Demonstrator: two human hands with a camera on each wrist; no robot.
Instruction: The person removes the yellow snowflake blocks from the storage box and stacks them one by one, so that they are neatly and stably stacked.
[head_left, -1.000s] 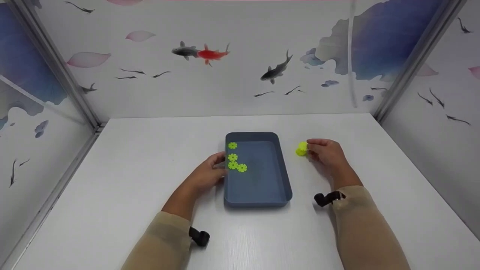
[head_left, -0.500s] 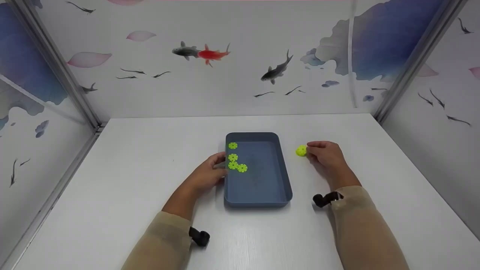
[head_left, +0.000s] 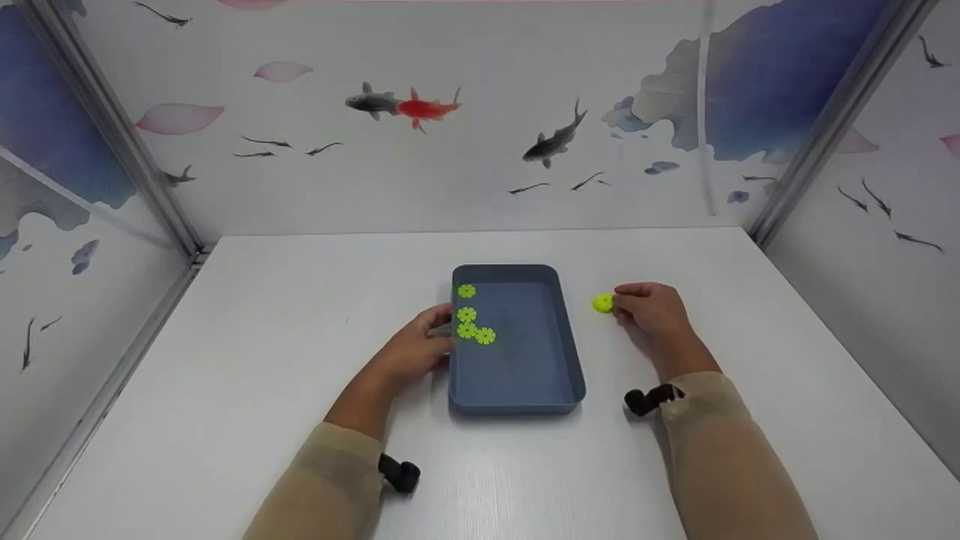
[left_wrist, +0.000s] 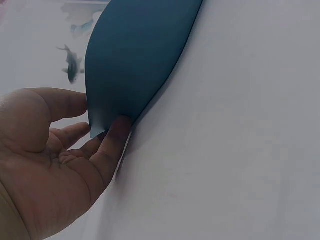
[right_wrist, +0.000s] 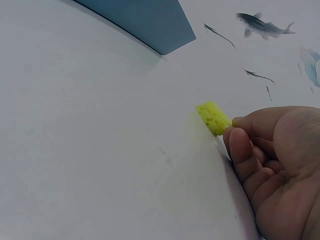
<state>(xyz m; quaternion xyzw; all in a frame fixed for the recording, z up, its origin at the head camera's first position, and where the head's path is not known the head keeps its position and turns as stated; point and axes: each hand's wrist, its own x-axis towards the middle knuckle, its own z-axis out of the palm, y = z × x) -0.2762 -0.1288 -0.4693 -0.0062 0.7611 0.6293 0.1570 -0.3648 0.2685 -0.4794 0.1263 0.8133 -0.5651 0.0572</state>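
Note:
My left hand (head_left: 412, 349) holds the left wall of a blue-grey rectangular tray (head_left: 517, 410). In the left wrist view, its thumb and fingertips (left_wrist: 120, 127) meet the tray's outer side. Several flat, notched yellow-green snowflake discs (head_left: 485, 336) lie inside the tray along its left side. To the tray's right, my right hand (head_left: 654, 311) pinches at the edge of a small stack of snowflake discs (right_wrist: 213, 118) between thumb and fingertips. How many discs are between the fingers is hidden.
Everything stands on a white table (head_left: 285, 322). Behind it rises a white wall (head_left: 480, 187) with painted fish, and side panels close in left and right. A black wrist camera (head_left: 643, 401) sits at the right sleeve.
A disc that stood up above the stack a second ago now lies level with it, and my right hand has dipped slightly. My left hand and the tray have stayed put.

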